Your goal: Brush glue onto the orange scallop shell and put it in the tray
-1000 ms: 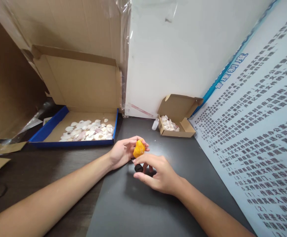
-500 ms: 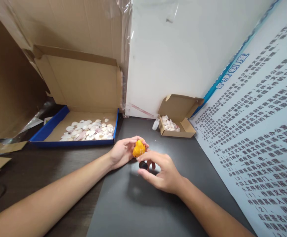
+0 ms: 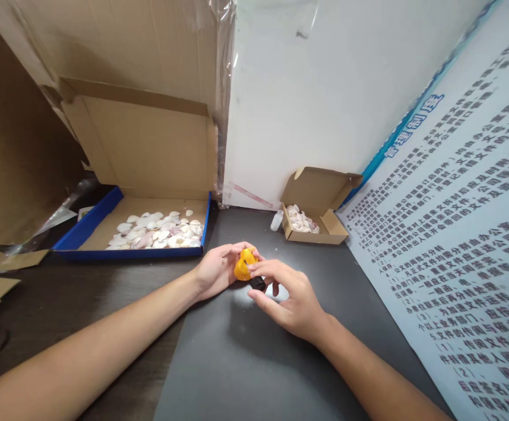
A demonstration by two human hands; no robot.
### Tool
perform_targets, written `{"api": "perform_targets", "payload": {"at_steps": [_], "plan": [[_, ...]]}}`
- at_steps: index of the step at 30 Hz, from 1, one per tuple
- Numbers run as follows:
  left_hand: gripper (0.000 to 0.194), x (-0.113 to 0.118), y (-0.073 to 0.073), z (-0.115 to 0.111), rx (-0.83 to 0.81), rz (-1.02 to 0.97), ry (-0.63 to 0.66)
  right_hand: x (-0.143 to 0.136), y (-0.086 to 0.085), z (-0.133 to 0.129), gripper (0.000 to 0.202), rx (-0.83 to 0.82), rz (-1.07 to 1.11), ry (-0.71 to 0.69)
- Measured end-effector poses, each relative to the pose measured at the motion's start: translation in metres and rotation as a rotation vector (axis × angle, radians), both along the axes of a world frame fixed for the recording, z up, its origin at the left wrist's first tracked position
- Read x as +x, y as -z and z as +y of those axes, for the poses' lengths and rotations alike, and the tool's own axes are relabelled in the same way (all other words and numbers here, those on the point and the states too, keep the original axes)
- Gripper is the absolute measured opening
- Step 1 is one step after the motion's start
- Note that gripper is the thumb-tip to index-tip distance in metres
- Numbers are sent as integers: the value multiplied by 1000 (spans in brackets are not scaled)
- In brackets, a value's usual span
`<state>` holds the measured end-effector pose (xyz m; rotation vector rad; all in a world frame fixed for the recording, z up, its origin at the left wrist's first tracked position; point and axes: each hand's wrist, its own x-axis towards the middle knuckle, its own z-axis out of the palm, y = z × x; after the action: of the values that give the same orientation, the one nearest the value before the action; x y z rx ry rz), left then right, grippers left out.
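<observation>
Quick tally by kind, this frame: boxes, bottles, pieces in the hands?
Cardboard boxes with shells: 2, large blue-edged box, small box
Small white bottles: 1
Yellow pieces: 1, in left hand
Black pieces: 1, in right hand
Total: 5

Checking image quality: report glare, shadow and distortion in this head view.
Head view: a bright glare patch on the dark mat beside the right hand; soft shadow under it; poster lines bow from wide-angle distortion; the yellow piece is sharp.

Both forearms converge, left hand [image 3: 214,270] and right hand [image 3: 290,299] curled, fingertips touching.
</observation>
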<state>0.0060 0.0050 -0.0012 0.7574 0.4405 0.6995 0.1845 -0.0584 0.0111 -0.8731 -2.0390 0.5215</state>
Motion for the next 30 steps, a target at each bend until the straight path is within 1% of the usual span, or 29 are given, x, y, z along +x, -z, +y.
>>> {"api": "perform_targets", "payload": {"at_steps": [3, 6, 8, 11, 14, 17, 20, 22, 24, 27, 30], "plan": [[21, 0, 0, 0, 3, 6, -1, 0, 1, 1, 16, -49, -12, 19], [21, 0, -1, -1, -11, 6, -3, -1, 2, 0, 16, -123, -87, -16], [21, -1, -2, -1, -20, 5, -7, -1, 1, -2, 15, -140, -119, -52], [21, -1, -2, -1, -24, 5, -7, 0, 0, -2, 15, -85, -61, -69], [21, -1, -2, -1, -17, 21, -2, 1, -1, -1, 18, -17, 12, -14], [21, -1, -2, -1, -12, 18, 2, 1, 0, 0, 17, -36, -26, 5], [21, -1, -2, -1, -20, 7, 1, 0, 0, -1, 15, -85, -92, -53], [21, -1, -3, -1, -22, 8, 2, 0, -1, -2, 15, -80, -84, -78], [21, 0, -3, -1, -22, 1, 3, 1, -1, -1, 15, -33, -25, -64], [21, 0, -2, -1, -13, 6, 3, 2, 0, 1, 18, 24, 48, -7], [22, 0, -1, 0, -6, 16, 7, 2, 1, 2, 17, -1, 20, 17]]}}
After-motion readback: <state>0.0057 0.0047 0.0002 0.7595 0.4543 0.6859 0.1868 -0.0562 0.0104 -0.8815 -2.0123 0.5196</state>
